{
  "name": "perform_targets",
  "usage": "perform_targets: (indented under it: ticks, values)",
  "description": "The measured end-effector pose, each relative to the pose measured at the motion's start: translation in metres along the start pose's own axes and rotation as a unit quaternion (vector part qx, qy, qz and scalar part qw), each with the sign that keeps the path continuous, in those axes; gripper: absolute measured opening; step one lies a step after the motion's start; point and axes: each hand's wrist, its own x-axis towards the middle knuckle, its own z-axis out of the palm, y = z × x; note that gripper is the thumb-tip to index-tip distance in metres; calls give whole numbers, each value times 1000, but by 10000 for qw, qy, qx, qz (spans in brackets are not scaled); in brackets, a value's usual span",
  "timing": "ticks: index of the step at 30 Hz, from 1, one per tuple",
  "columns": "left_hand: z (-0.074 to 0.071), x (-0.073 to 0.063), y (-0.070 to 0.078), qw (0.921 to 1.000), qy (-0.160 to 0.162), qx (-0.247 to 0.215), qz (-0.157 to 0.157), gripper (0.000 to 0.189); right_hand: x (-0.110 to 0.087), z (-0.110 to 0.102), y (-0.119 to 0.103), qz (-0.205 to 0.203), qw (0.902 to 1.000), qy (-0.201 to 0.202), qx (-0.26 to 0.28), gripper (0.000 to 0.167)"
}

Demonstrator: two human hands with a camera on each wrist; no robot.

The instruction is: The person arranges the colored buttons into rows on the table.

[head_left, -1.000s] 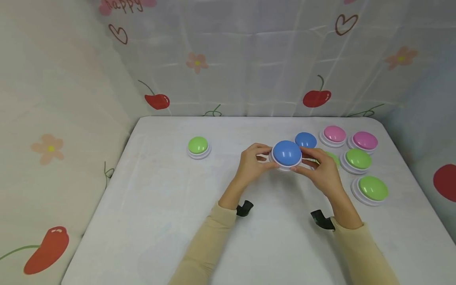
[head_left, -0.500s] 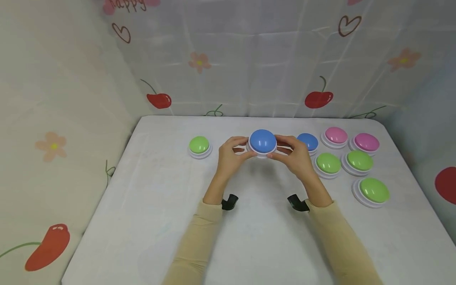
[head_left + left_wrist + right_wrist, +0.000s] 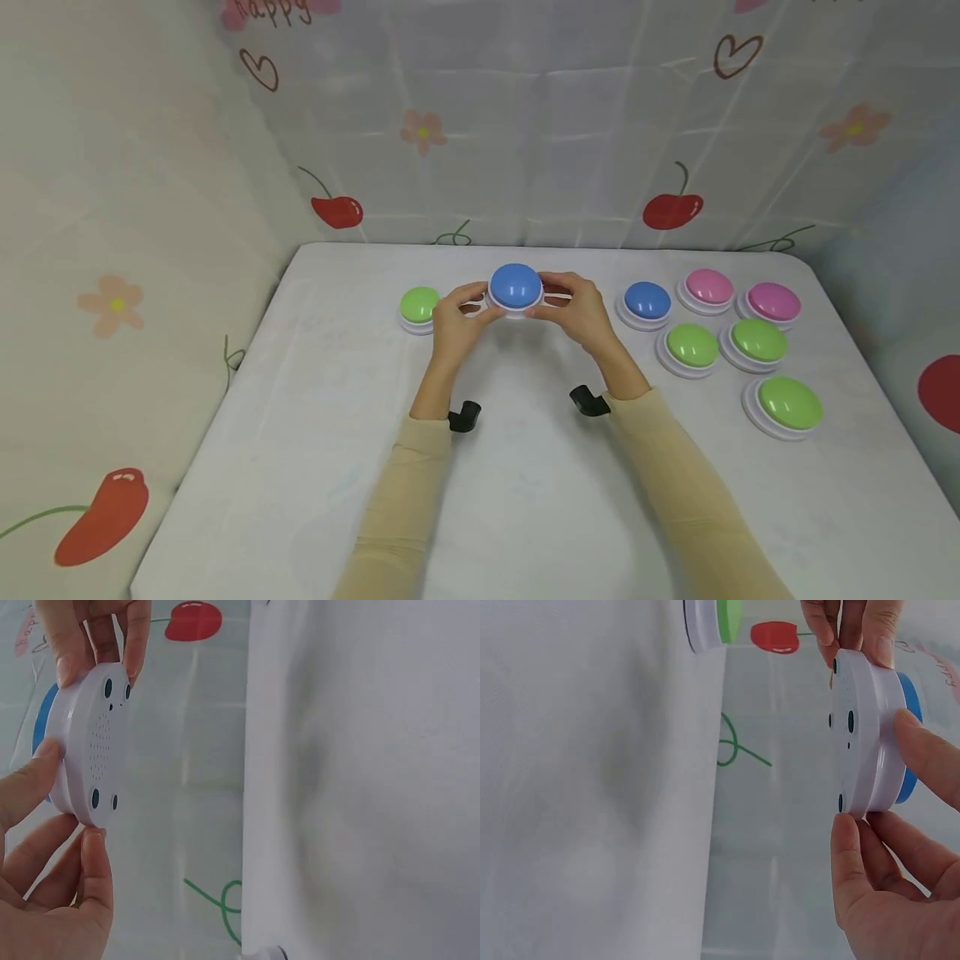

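A blue dome push button (image 3: 516, 286) on a white round base is held up above the table between both hands. My left hand (image 3: 456, 323) grips the base's left side, thumb in front and fingers along the edge. On the opposite side my right hand (image 3: 579, 312) pinches the base the same way. The left wrist view shows the white underside (image 3: 101, 750) with dark feet and small holes, apart from the tabletop. Just left of my left hand stands a green button (image 3: 418, 306), partly covered by that hand.
Toward the right of the white table (image 3: 360, 467) stand another blue button (image 3: 647, 302), two pink buttons (image 3: 709, 287) and three green buttons (image 3: 789, 404), set close together. A patterned curtain (image 3: 525, 125) rises behind the table's back edge.
Both hands have carried the blue button leftward and slightly back, away from the right-hand group toward the lone green button. The other blue button now shows fully.
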Motion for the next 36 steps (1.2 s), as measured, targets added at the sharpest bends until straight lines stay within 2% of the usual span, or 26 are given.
perform_targets:
  ticks: [8,14,19,31,36]
  values:
    - [-6,4,-23,9986,257,-357,-309,44,20,24,10,273,9995,-117,-49,62]
    - [-10,2,-38,9960,375,-567,-584,42,27,39,16,476,9987,-190,13,61]
    - [-10,1,-48,9938,504,-560,-822,41,31,49,25,531,9982,-283,4,60]
    - [-8,-4,-55,9888,828,-145,-1232,39,36,62,41,537,9975,-424,-156,59]
    - [-8,-5,-58,9869,1009,-97,-1253,39,38,65,41,549,9972,-476,-179,60]
